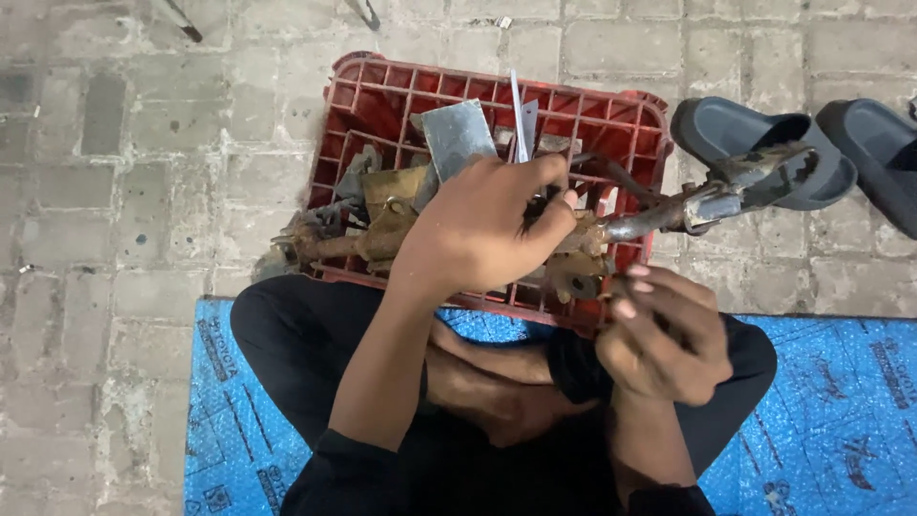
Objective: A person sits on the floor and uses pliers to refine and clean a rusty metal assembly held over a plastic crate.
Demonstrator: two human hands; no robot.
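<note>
- Left hand was over the near side of the red plastic lattice crate, fingers curled down around the middle of the long rusty metal assembly with a bent rod. Grip closed on it; thumb and fingertips wrapped over the top.
- That assembly lay across the crate's front rim, its left end sticking out past the crate's left edge, its right end running out over the pavement towards the sandals.
- Right hand sat below and to the right of the left hand, just outside the crate's near-right corner. Fingers bent in, pinched at the assembly's lower bracket with the round rusty disc; couldn't tell exactly what part it gripped.
- Crate held more scrap: a flat grey metal plate standing tilted, a thin white strip upright beside it, brownish brackets underneath.
- Person sat cross-legged in black clothes on a blue printed plastic sheet, crate touching the knees.
- Pair of dark grey rubber sandals lay on the grey brick paving, right of the crate.
</note>
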